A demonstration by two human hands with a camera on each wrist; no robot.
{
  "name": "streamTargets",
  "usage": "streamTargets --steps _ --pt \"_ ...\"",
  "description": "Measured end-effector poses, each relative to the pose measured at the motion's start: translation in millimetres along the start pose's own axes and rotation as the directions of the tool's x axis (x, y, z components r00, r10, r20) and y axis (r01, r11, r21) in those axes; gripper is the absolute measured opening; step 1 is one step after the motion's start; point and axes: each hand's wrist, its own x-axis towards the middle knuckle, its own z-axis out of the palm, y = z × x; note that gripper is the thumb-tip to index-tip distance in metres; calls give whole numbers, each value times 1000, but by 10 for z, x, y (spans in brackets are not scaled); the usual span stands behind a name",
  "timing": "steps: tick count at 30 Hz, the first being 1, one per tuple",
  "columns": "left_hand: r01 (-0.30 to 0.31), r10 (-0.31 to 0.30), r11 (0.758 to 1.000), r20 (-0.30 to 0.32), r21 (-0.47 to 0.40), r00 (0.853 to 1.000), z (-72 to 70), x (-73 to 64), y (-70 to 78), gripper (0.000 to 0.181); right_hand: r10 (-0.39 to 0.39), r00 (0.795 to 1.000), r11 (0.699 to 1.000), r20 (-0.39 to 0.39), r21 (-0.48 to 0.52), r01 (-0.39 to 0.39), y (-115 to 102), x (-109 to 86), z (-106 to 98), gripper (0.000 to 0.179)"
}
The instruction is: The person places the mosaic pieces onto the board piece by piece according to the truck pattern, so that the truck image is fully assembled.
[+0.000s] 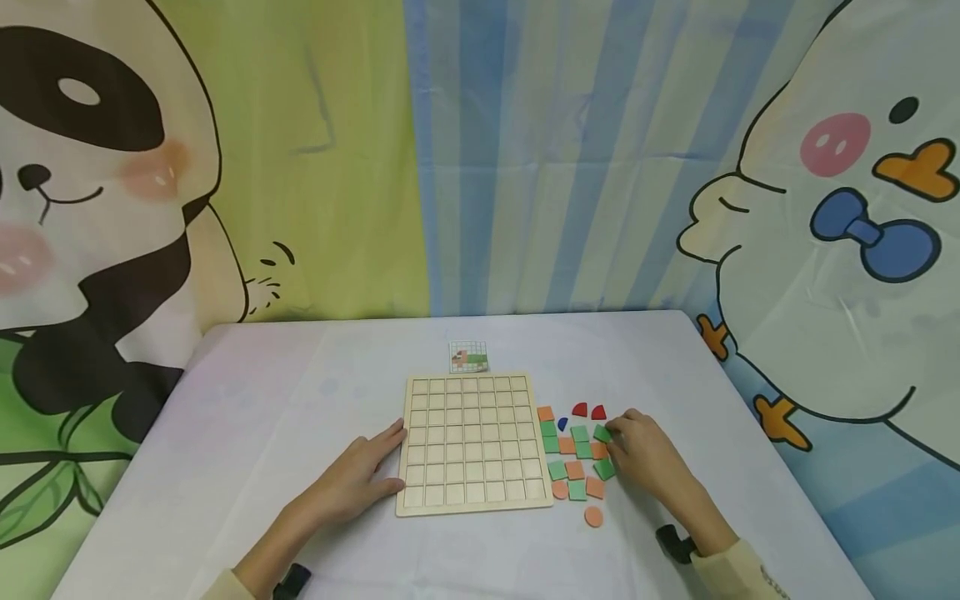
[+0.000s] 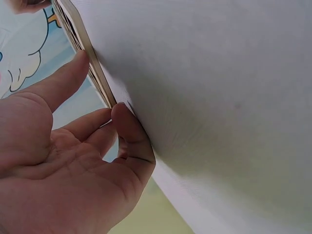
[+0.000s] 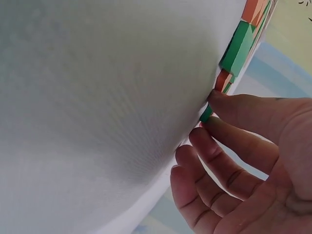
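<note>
A square wooden grid board (image 1: 474,442) lies on the table, its cells bare. My left hand (image 1: 352,475) rests at the board's left edge, thumb and fingertips touching the rim; in the left wrist view the hand (image 2: 83,156) meets the board's side (image 2: 100,73). To the right of the board, my right hand (image 1: 648,454) pinches a green square tile (image 1: 602,433) between thumb and index finger, at the table surface. The right wrist view shows this green tile (image 3: 206,113) at the fingertips of the right hand (image 3: 239,165), mostly hidden by them.
Several green tiles (image 1: 577,490) and orange tiles (image 1: 595,487) lie between board and right hand, with red quarter-round pieces (image 1: 580,409), a blue piece (image 1: 562,424) and an orange disc (image 1: 593,517). A small pattern card (image 1: 468,357) lies behind the board on the white table (image 1: 315,392).
</note>
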Motion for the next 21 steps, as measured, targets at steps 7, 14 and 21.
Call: streamTargets --steps 7,14,21 --pt "-20 20 1000 1 -7 1000 -13 -2 1 78 9 1000 999 14 41 -10 18 14 -15 28" --pt "-20 20 999 8 -26 1000 -17 9 -15 79 18 999 998 35 66 -21 45 25 -23 28" --pt "4 -3 998 10 -57 1000 -9 23 -15 78 21 999 996 45 88 -25 44 33 -51 28"
